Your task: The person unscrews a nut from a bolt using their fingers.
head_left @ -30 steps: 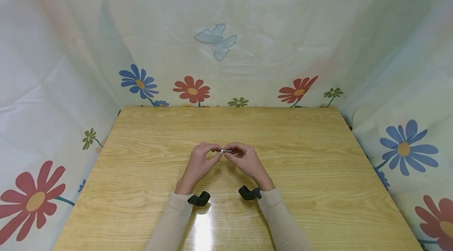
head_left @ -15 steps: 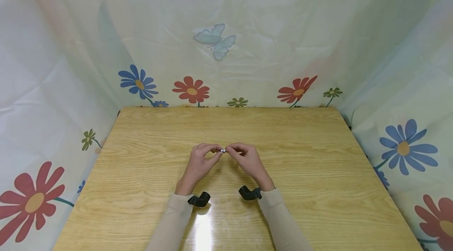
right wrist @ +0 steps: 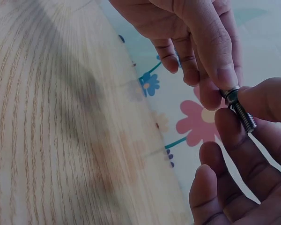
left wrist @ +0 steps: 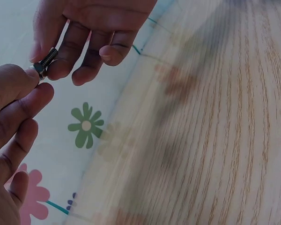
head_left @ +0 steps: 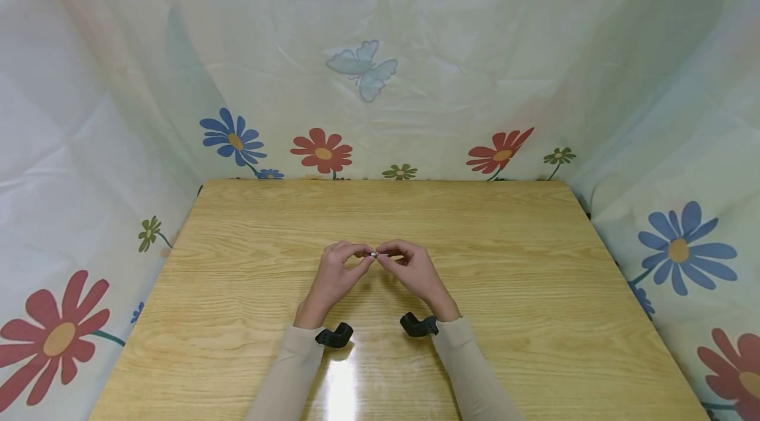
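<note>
Metal hex bolt (right wrist: 241,113) was over the wood-grain table (head_left: 475,262): your left hand (head_left: 337,276) pinched one end, your right hand (head_left: 417,272) pinched beside its threads (right wrist: 246,120).

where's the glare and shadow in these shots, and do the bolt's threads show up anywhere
Head view: white glare on the wooden table, near the picture's bottom edge; left wrist view: dimmer, a soft shadow over the tabletop, a green flower faintly mirrored in it; right wrist view: also dim and shadowed, but the threads of the bolt are visible.
</note>
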The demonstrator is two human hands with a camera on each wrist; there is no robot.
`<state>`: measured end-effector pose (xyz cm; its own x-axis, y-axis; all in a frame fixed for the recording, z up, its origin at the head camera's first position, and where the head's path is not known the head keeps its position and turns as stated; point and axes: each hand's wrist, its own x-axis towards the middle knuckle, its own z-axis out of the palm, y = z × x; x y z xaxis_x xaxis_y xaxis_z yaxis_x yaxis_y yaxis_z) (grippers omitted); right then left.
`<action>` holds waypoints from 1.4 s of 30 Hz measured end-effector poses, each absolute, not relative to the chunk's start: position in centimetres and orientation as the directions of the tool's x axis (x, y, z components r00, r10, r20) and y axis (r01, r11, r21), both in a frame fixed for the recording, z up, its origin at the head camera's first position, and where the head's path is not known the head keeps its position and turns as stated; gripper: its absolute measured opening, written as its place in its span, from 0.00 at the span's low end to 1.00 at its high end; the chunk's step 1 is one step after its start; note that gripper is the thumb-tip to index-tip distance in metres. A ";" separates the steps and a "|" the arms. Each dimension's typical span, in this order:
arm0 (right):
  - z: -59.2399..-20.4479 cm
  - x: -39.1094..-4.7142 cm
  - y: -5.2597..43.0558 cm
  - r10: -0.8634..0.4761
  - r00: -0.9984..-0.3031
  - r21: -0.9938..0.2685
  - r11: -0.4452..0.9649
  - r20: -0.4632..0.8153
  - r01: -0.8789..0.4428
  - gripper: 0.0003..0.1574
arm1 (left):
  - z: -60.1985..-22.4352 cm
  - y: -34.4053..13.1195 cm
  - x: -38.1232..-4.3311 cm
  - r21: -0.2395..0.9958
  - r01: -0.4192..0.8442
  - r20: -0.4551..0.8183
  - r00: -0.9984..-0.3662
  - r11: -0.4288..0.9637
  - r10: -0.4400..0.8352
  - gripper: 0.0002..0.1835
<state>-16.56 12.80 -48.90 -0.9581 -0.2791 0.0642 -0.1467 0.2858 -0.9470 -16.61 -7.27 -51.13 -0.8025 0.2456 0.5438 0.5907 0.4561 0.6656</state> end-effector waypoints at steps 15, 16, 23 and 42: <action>-49.9 -16.9 13.4 -0.292 -0.923 -0.948 0.123 0.249 -0.295 0.13 | -51.2 -7.5 -16.6 0.658 0.601 0.563 -0.793 0.453 0.233 0.06; -49.8 -16.9 13.4 -0.292 -0.924 -0.949 0.122 0.246 -0.292 0.14 | -51.2 -7.5 -16.6 0.658 0.603 0.566 -0.791 0.451 0.233 0.06; -49.6 -17.0 13.5 -0.277 -0.940 -0.962 0.127 0.198 -0.240 0.23 | -50.9 -7.4 -16.7 0.644 0.624 0.597 -0.772 0.443 0.219 0.06; -47.2 -15.9 12.7 -0.281 -0.958 -0.951 0.277 0.057 -0.138 0.16 | -50.8 -7.2 -16.8 0.638 0.640 0.607 -0.760 0.428 0.231 0.06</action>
